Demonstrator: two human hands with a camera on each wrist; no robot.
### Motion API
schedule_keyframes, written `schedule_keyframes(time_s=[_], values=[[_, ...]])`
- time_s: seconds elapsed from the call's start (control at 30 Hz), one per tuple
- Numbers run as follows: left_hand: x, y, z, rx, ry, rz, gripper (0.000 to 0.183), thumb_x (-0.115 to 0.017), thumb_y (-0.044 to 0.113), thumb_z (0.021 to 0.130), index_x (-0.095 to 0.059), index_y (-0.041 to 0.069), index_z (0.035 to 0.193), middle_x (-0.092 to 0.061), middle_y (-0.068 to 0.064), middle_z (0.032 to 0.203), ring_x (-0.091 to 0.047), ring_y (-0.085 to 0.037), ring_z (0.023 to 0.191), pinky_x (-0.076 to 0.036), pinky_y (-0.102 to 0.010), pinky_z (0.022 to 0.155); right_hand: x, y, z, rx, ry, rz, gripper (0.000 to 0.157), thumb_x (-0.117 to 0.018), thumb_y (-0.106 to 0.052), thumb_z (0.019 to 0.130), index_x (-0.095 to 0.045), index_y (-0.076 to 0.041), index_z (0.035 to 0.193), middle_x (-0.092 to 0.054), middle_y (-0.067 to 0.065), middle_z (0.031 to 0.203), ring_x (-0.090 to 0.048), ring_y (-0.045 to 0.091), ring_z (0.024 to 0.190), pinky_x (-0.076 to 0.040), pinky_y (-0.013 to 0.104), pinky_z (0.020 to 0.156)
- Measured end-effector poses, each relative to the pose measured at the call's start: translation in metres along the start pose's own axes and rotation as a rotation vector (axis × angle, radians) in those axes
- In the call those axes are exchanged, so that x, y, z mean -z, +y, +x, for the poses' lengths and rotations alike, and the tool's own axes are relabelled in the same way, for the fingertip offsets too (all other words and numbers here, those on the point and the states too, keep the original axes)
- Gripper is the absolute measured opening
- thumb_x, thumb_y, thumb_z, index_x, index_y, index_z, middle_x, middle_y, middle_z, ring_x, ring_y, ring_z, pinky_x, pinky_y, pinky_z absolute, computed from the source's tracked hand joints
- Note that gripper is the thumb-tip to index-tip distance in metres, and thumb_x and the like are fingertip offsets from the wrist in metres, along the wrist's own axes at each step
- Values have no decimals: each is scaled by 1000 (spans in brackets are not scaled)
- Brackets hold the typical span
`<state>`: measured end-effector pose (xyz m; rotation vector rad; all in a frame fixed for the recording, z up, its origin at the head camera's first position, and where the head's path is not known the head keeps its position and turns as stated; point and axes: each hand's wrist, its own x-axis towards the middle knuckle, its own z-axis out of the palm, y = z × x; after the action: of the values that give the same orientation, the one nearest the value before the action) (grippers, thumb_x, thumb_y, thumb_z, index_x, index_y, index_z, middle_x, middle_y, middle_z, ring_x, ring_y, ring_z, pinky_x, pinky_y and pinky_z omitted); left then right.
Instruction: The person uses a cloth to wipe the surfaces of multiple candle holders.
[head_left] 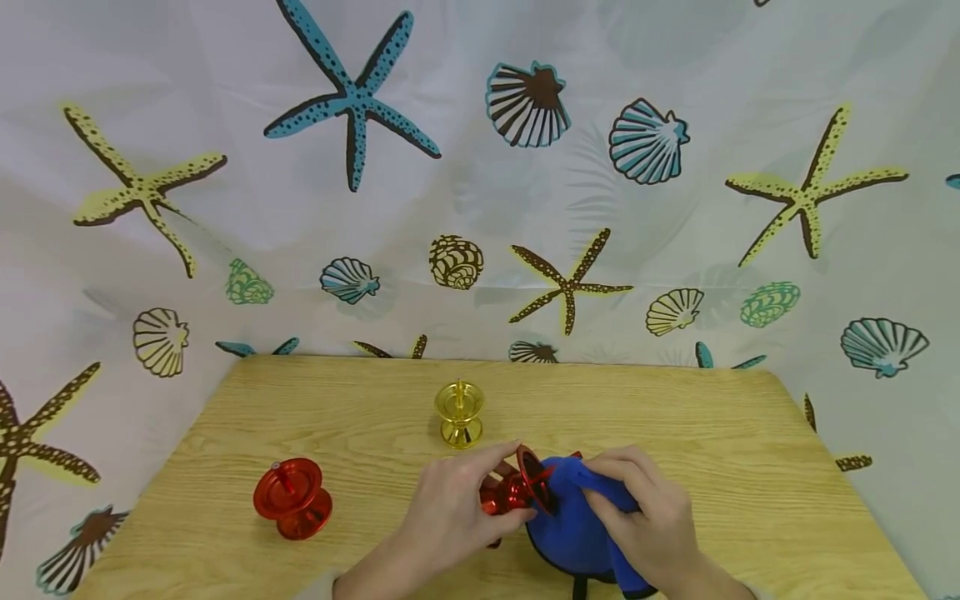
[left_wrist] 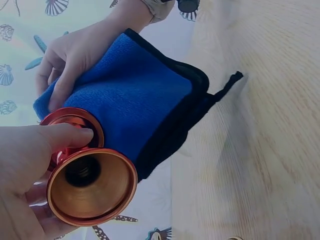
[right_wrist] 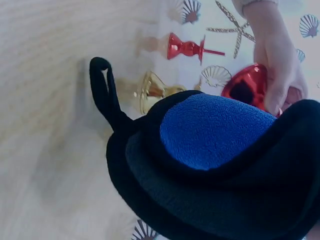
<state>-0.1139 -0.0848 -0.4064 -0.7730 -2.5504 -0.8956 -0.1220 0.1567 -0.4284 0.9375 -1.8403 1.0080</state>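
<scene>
My left hand point(head_left: 450, 504) grips a shiny red metal candle holder point(head_left: 515, 493) by its stem, tipped on its side with the spiked dish toward the right. In the left wrist view its hollow, copper-toned base faces the camera, with my thumb over the stem. A blue cloth point(head_left: 566, 525) with black edging and a black hanging loop point(right_wrist: 102, 82) is pinched between the thumb and fingers of my right hand point(head_left: 648, 508). The cloth lies folded against the candle holder's dish. In the right wrist view, the cloth hides most of the right hand.
Another red candle holder point(head_left: 294, 496) stands upright on the wooden table point(head_left: 360, 433) at the left. Farther back, a gold candle holder point(head_left: 460, 408) with a central spike stands upright. A pale curtain point(head_left: 465, 192) printed with starfish and shells hangs behind the table and at its sides.
</scene>
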Motion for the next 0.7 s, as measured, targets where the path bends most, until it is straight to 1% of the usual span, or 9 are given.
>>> schedule_keyframes(time_s=[0.07, 0.2, 0.33, 0.4, 0.5, 0.6, 0.7], values=[[0, 0, 0, 5, -5, -8, 62, -96, 26, 75, -72, 10, 130, -82, 2, 94, -75, -1, 71, -53, -18, 67, 4, 2, 4, -4, 27, -8, 31, -65, -28, 105, -75, 1, 101, -72, 11, 91, -74, 20, 77, -58, 11, 84], [1, 1, -1, 20, -16, -19, 61, -96, 26, 76, -72, 10, 130, -82, 2, 94, -76, -1, 71, -54, -19, 69, 10, 4, 9, -21, 56, -39, 34, -66, -30, 105, -75, 2, 100, -72, 11, 90, -74, 19, 77, -57, 10, 84], [1, 1, -1, 29, -16, -23, 61, -96, 27, 75, -73, 11, 129, -82, 3, 94, -75, 0, 70, -53, -20, 70, 9, 4, 7, -22, 62, -63, 35, -65, -31, 105, -74, 2, 99, -72, 10, 91, -74, 19, 78, -57, 10, 85], [1, 2, -1, 43, -22, -40, 61, -96, 28, 75, -73, 11, 129, -82, 3, 93, -75, 0, 70, -54, -20, 71, 6, 4, 4, -16, 61, -56, 34, -64, -30, 106, -73, 2, 100, -72, 11, 92, -73, 19, 81, -57, 10, 87], [2, 3, 0, 80, -32, -99, 61, -96, 27, 75, -73, 10, 129, -81, 1, 94, -76, -2, 71, -54, -18, 69, 1, 2, -1, -5, 46, -27, 31, -63, -27, 106, -71, 3, 103, -71, 12, 95, -72, 19, 84, -57, 11, 88], [3, 5, 1, 102, -33, -150, 60, -96, 28, 76, -73, 9, 128, -81, 0, 95, -77, -5, 72, -54, -15, 65, -4, 0, -7, -1, 5, 22, 28, -63, -25, 106, -71, 2, 105, -72, 12, 97, -73, 19, 85, -57, 12, 88], [4, 5, 2, 83, -21, -151, 60, -95, 32, 77, -74, 9, 128, -81, -1, 95, -77, -6, 72, -53, -14, 63, -8, -2, -10, -3, -42, 76, 25, -63, -22, 106, -71, 2, 107, -73, 13, 99, -76, 20, 86, -58, 13, 87]])
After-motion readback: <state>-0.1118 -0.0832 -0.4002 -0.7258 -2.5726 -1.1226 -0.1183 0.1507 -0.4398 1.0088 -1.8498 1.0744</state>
